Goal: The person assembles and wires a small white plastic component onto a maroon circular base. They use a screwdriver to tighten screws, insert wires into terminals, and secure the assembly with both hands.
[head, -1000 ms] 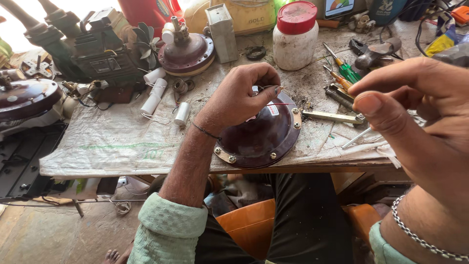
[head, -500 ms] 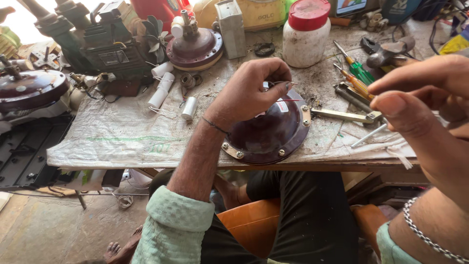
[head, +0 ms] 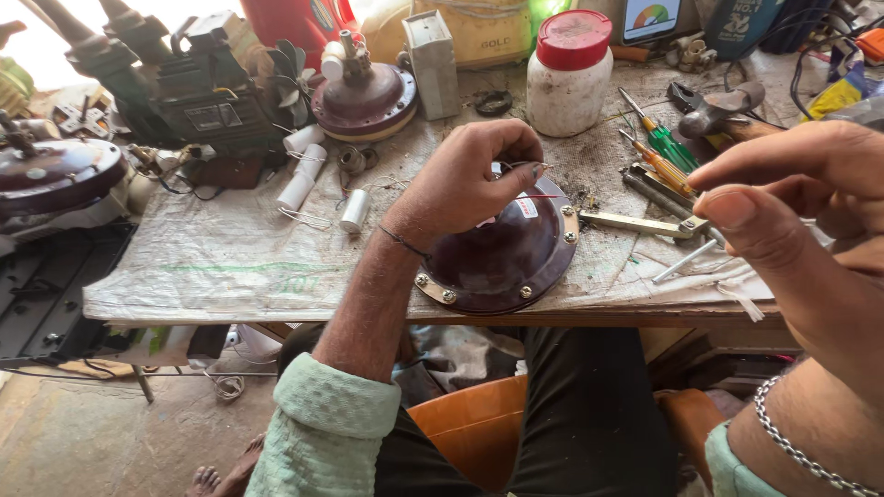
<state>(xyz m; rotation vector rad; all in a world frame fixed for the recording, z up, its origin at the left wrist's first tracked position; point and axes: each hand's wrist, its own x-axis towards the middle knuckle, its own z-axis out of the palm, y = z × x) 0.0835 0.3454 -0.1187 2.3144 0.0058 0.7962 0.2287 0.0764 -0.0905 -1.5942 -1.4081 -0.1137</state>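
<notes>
Thin wires pinched over a maroon motor housing at the table edge

The round maroon motor housing (head: 502, 258) lies on the cloth-covered table (head: 212, 267), near its front edge; it is judged heavy and stiff, best taken by its bolted rim. The thin wires (head: 527, 184) above it look light, soft and easily broken, so only a gentle pinch is suited. The left hand (head: 465, 184) is curled, fingertips pressed together on these wires. The right hand (head: 792, 202) is raised well apart, thumb and forefinger nearly closed; whether something is held there cannot be told.
</notes>
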